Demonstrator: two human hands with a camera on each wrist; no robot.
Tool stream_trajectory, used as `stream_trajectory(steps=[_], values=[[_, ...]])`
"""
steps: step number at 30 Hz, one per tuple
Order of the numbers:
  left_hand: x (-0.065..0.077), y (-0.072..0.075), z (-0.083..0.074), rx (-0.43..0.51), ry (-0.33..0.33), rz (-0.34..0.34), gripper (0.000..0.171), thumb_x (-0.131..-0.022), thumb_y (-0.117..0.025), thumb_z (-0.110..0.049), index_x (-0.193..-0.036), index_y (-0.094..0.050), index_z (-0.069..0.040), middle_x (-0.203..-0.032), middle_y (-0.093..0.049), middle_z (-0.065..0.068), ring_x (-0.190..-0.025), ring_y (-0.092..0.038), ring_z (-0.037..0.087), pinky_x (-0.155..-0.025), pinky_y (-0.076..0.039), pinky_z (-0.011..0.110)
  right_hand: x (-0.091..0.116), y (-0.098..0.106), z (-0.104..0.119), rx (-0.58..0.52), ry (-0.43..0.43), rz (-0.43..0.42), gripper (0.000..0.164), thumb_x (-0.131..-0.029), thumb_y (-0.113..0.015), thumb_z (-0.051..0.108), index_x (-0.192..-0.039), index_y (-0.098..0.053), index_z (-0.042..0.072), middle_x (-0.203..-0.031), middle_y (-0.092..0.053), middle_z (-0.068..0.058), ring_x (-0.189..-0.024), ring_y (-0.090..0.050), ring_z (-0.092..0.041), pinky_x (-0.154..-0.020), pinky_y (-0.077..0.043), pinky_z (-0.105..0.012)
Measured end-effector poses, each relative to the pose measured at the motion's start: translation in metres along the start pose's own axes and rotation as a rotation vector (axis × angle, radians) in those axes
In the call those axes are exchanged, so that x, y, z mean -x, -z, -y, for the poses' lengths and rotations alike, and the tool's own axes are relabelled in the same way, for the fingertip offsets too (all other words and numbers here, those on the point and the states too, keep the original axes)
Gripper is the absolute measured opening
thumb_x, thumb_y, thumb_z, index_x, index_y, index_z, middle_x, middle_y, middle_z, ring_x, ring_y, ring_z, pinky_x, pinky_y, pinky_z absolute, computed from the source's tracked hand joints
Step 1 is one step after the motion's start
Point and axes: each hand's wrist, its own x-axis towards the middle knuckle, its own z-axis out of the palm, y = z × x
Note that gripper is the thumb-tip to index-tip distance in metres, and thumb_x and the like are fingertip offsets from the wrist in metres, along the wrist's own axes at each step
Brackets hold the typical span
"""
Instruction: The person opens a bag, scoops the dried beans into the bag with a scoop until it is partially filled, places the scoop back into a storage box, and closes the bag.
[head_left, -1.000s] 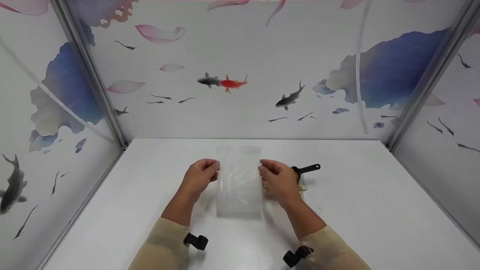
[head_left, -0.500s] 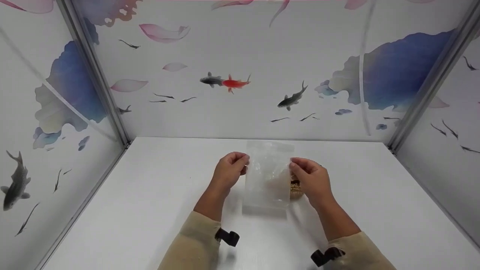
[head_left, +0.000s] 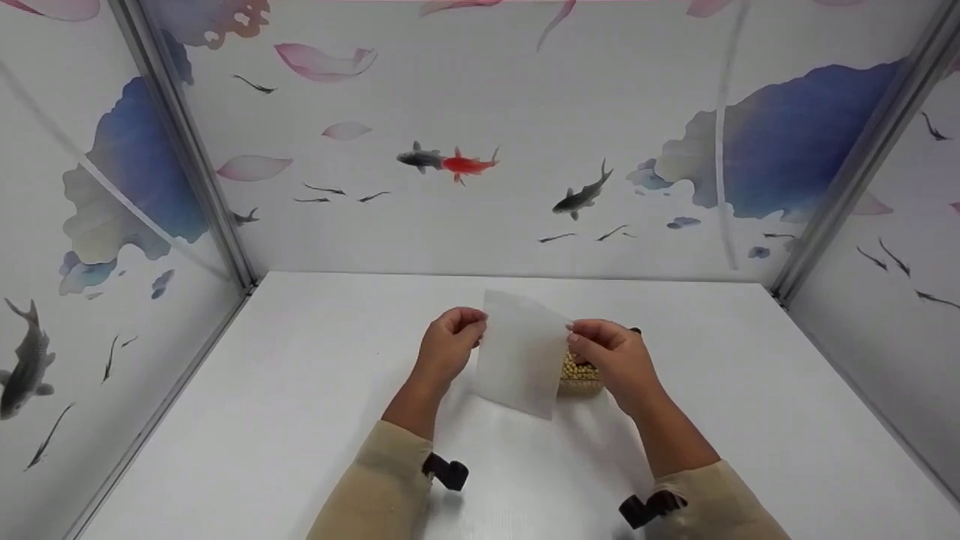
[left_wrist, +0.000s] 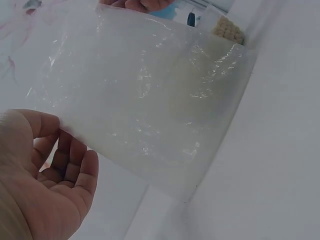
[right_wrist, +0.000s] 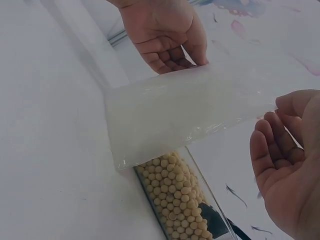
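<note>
A translucent plastic bag (head_left: 517,364) is held up over the white table, spread between both hands. My left hand (head_left: 448,341) pinches its left edge near the top between thumb and fingertips. On the opposite edge, my right hand (head_left: 619,364) pinches it the same way. In the left wrist view the bag (left_wrist: 145,95) looks flat and creased, with glossy spots. Behind it stands a clear container of soybeans (right_wrist: 172,195), partly covered by the bag and right hand in the head view. A black scoop (right_wrist: 212,220) lies in the beans, its handle sticking out over the rim.
White table surface (head_left: 300,420) extends around the hands. Printed panels with fish and petals (head_left: 480,90) enclose it at the back and sides, joined by metal corner posts (head_left: 187,150). Black wrist cameras (head_left: 448,472) are strapped over beige sleeves.
Both hands have carried the bag to the right, in front of the bean container. The bag has since tilted, its right side lower, and more of the beans shows beside it.
</note>
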Motion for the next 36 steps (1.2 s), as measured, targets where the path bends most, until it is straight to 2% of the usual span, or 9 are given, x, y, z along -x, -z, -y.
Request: stream_trajectory(steps=[9, 15, 21, 24, 26, 29, 33, 36], values=[[0.0, -0.005, 0.003, -0.076, -0.032, 0.002, 0.016, -0.104, -0.069, -0.024, -0.119, -0.075, -0.021, -0.121, -0.071, 0.001, -0.111, -0.062, 0.019, -0.094, -0.057, 0.031, 0.006, -0.006, 0.009, 0.006, -0.002, 0.022, 0.033, -0.1, -0.078, 0.028, -0.124, -0.076, 0.005, -0.112, -0.075, -0.005, -0.102, -0.069, -0.021, -0.089, -0.065, -0.026], [0.006, -0.01, -0.005, -0.116, -0.065, -0.024, 0.021, -0.103, -0.071, -0.028, -0.124, -0.072, -0.023, -0.12, -0.071, -0.001, -0.111, -0.064, 0.019, -0.096, -0.058, 0.034, 0.01, -0.011, 0.016, -0.017, 0.029, 0.062, 0.033, -0.106, -0.069, 0.025, -0.133, -0.073, 0.005, -0.127, -0.078, -0.009, -0.115, -0.074, -0.017, -0.1, -0.061, -0.025], [0.016, -0.022, -0.019, -0.113, -0.083, -0.039, 0.032, -0.101, -0.074, -0.031, -0.129, -0.064, -0.019, -0.121, -0.069, 0.001, -0.111, -0.067, 0.018, -0.095, -0.062, 0.034, 0.014, -0.017, 0.021, -0.039, 0.023, 0.092, 0.037, -0.111, -0.059, 0.03, -0.134, -0.073, 0.005, -0.138, -0.074, -0.01, -0.124, -0.072, -0.022, -0.107, -0.06, -0.035], [0.021, -0.027, -0.025, -0.11, -0.085, -0.034, 0.034, -0.101, -0.075, -0.032, -0.13, -0.062, -0.019, -0.123, -0.069, 0.001, -0.111, -0.068, 0.016, -0.094, -0.064, 0.033, 0.014, -0.02, 0.023, -0.073, -0.004, 0.108, 0.039, -0.112, -0.057, 0.031, -0.136, -0.072, 0.004, -0.141, -0.072, -0.011, -0.126, -0.07, -0.024, -0.106, -0.061, -0.037], [0.024, -0.031, -0.03, -0.088, -0.08, -0.023, 0.035, -0.101, -0.075, -0.033, -0.13, -0.062, -0.018, -0.123, -0.069, 0.002, -0.109, -0.069, 0.016, -0.093, -0.064, 0.033, 0.015, -0.021, 0.024, -0.09, -0.022, 0.119, 0.04, -0.113, -0.055, 0.032, -0.137, -0.071, 0.004, -0.142, -0.071, -0.01, -0.127, -0.069, -0.023, -0.104, -0.062, -0.036], [0.03, -0.036, -0.036, -0.007, -0.056, 0.018, 0.032, -0.102, -0.073, -0.032, -0.129, -0.063, -0.017, -0.123, -0.068, 0.003, -0.107, -0.071, 0.016, -0.096, -0.065, 0.032, 0.014, -0.021, 0.026, -0.14, -0.047, 0.138, 0.043, -0.114, -0.053, 0.033, -0.137, -0.07, 0.001, -0.139, -0.07, -0.009, -0.128, -0.067, -0.021, -0.103, -0.062, -0.032], [0.036, -0.045, -0.046, 0.096, -0.04, 0.076, 0.03, -0.105, -0.07, -0.031, -0.129, -0.064, -0.014, -0.123, -0.068, 0.005, -0.104, -0.073, 0.016, -0.101, -0.064, 0.033, 0.012, -0.021, 0.031, -0.236, -0.076, 0.161, 0.044, -0.114, -0.052, 0.028, -0.138, -0.066, -0.005, -0.128, -0.071, -0.008, -0.123, -0.067, -0.021, -0.101, -0.061, -0.027], [0.037, -0.051, -0.052, 0.119, -0.04, 0.087, 0.032, -0.105, -0.07, -0.034, -0.129, -0.064, -0.014, -0.123, -0.068, 0.005, -0.104, -0.072, 0.015, -0.101, -0.064, 0.033, 0.011, -0.022, 0.035, -0.267, -0.087, 0.154, 0.041, -0.114, -0.052, 0.025, -0.138, -0.065, -0.006, -0.12, -0.072, -0.007, -0.116, -0.068, -0.021, -0.099, -0.061, -0.025]])
